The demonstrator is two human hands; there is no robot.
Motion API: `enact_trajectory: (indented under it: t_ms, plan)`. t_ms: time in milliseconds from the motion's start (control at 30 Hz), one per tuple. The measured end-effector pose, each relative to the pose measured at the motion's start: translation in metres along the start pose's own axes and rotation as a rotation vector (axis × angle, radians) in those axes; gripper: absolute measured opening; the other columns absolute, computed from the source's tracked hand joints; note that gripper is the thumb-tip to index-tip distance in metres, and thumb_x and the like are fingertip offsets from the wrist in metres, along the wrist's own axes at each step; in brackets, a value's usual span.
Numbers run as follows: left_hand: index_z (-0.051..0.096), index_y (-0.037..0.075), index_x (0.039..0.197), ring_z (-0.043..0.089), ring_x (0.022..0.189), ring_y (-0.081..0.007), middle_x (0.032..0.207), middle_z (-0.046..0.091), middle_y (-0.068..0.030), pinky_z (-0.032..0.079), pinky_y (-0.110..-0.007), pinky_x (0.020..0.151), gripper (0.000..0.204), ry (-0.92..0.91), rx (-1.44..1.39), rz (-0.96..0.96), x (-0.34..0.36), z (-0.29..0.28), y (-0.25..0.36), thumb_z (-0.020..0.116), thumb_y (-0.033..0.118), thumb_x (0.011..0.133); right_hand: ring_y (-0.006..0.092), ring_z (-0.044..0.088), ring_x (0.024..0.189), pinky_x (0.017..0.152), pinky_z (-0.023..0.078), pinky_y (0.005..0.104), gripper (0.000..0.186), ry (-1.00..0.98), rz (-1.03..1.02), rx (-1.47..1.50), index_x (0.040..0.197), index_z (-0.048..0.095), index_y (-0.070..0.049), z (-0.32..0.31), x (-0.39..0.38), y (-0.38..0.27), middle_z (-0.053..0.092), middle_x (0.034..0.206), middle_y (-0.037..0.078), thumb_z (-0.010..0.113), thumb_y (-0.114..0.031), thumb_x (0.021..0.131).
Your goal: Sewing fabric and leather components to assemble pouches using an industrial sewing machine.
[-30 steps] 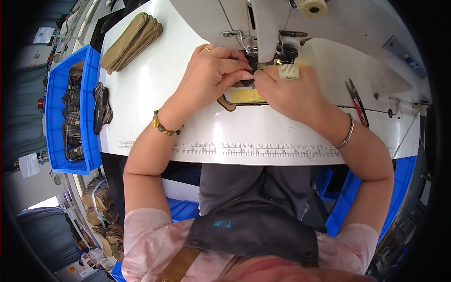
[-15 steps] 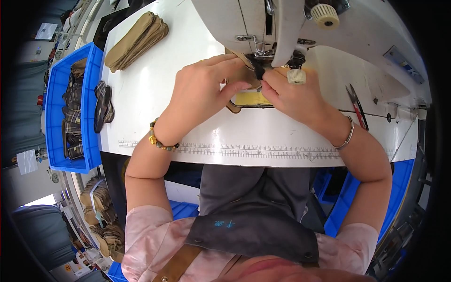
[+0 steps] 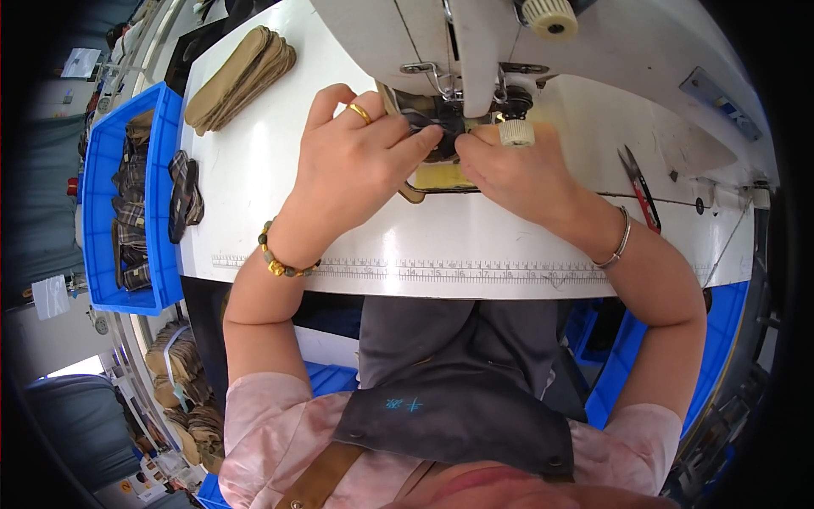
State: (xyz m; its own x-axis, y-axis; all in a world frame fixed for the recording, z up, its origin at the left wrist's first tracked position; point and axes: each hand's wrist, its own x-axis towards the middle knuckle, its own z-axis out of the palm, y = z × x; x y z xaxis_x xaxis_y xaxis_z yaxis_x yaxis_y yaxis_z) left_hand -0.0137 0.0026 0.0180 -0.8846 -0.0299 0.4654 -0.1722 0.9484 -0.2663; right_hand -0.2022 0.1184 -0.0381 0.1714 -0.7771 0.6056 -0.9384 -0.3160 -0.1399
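Note:
Under the needle area of a white sewing machine [image 3: 398, 38] lies a dark plaid cloth piece [image 3: 443, 119] with a tan edge at its left. My left hand [image 3: 348, 165] closes on this piece from the left, its thumb pressed on the cloth and some fingertips hidden behind it. From the right, my right hand [image 3: 517, 170] pinches the cloth's near right edge close to the presser foot. A cream knob [image 3: 516, 133] on the machine covers part of that hand. Below the cloth shows a yellow plate [image 3: 441, 176] in the machine bed.
Tan sole-shaped pieces [image 3: 240, 81] are stacked at the far left of the white table. Dark plaid pieces [image 3: 186, 195] lie beside a blue crate [image 3: 166, 212] holding more. Red-handled thread snips [image 3: 641, 191] rest at the right. A ruler strip [image 3: 424, 270] runs along the near edge.
My left hand has shifted left and its fingers are more bent. The cloth has turned so more dark plaid shows. My right hand has moved slightly left, still pinching the cloth.

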Motion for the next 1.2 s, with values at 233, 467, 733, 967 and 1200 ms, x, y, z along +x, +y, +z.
enact_trajectory:
  t_ms: [233, 467, 733, 967, 1200]
  plan:
    - [0.079, 0.017, 0.085, 0.057, 0.075, -0.0164, 0.065, 0.061, 0.0051, 0.042, -0.040, 0.089, 0.017, -0.150, -0.135, -0.116, 0.002, -0.006, 0.002, 0.082, 0.027, 0.072, 0.0236, 0.062, 0.050, 0.044, 0.045, 0.0371, 0.007, -0.042, -0.025, 0.057, 0.078, 0.059, -0.013, 0.003, -0.002, 0.001, 0.054, 0.053, 0.004, 0.066, -0.013, 0.079]
    - [0.077, 0.015, 0.082, 0.059, 0.084, -0.0189, 0.081, 0.065, 0.0023, 0.042, -0.041, 0.095, 0.014, -0.107, -0.268, -0.189, 0.001, 0.011, -0.005, 0.083, 0.020, 0.070, 0.0238, 0.060, 0.048, 0.043, 0.044, 0.0368, 0.009, -0.069, -0.038, 0.061, 0.082, 0.060, -0.011, 0.004, -0.004, 0.003, 0.053, 0.052, 0.004, 0.066, -0.009, 0.077]
    - [0.076, 0.009, 0.106, 0.064, 0.099, -0.0311, 0.105, 0.072, -0.0070, 0.050, -0.041, 0.092, 0.036, -0.044, -0.639, -0.188, 0.005, 0.021, -0.008, 0.083, 0.010, 0.071, 0.0241, 0.060, 0.047, 0.043, 0.044, 0.0370, 0.011, -0.085, -0.046, 0.063, 0.086, 0.063, -0.009, 0.004, -0.006, 0.004, 0.054, 0.052, 0.005, 0.067, -0.008, 0.075]
    - [0.077, 0.011, 0.103, 0.063, 0.101, -0.0265, 0.104, 0.071, -0.0027, 0.048, -0.038, 0.088, 0.027, -0.133, -0.643, -0.184, 0.004, 0.033, -0.009, 0.079, 0.010, 0.075, 0.0231, 0.061, 0.049, 0.044, 0.045, 0.0367, 0.008, -0.172, -0.022, -0.093, 0.082, 0.063, -0.008, -0.010, -0.006, -0.001, 0.056, 0.055, 0.004, 0.068, -0.011, 0.077]
    - [0.079, 0.012, 0.095, 0.063, 0.097, -0.0251, 0.100, 0.071, -0.0024, 0.052, -0.036, 0.081, 0.022, -0.100, -0.730, -0.211, 0.003, 0.040, -0.011, 0.081, 0.010, 0.073, 0.0208, 0.064, 0.055, 0.048, 0.048, 0.0348, 0.007, -0.161, -0.041, 0.033, 0.078, 0.062, -0.008, -0.021, -0.006, -0.011, 0.062, 0.065, 0.003, 0.068, -0.013, 0.079]
